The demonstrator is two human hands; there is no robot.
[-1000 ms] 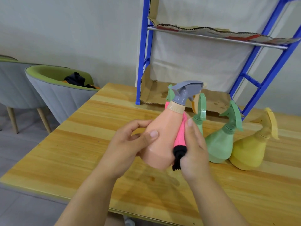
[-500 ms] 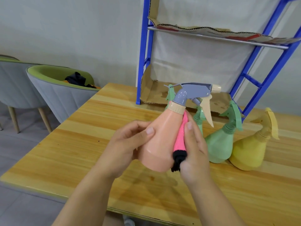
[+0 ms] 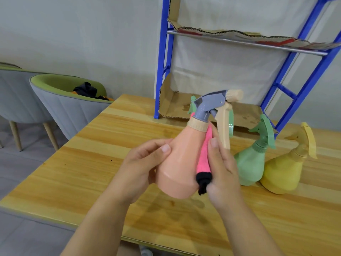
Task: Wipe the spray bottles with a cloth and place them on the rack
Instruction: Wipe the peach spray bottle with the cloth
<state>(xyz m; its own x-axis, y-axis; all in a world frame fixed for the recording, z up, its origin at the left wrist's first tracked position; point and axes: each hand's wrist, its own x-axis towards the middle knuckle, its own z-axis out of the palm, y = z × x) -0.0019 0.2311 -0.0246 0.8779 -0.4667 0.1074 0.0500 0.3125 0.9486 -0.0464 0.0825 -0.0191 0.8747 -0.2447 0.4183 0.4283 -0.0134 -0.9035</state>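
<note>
Peach plastic, smooth and opaque: bottle [image 3: 177, 163] held up over the middle of the table [image 3: 92, 163], tilted, grey spray head toward the rack [image 3: 162, 71] at the far edge. Gripped low on the body by the left hand [image 3: 140, 169], thumb across the front, fingers curled round behind. Flanked on the other side by the right hand [image 3: 221, 172], closed round a pink cloth [image 3: 203, 156] with a black end and pressing it along the wall from neck to base. Probably light, carried this easily, though contents hidden. Tapered and slick, so likely to slide through a loose grip; best held at the wide base or just under the collar. Walls likely thin and a little springy, so no hard squeeze needed. Trigger and nozzle the weakest parts, poor handles. Cloth soft, limp, easily bunched. Green bottle [image 3: 251, 163] and yellow bottle [image 3: 282, 172] side by side toward the far right of the table, just before the rack, not yet shelved. Wiping judged under way, shelving to follow.
</note>
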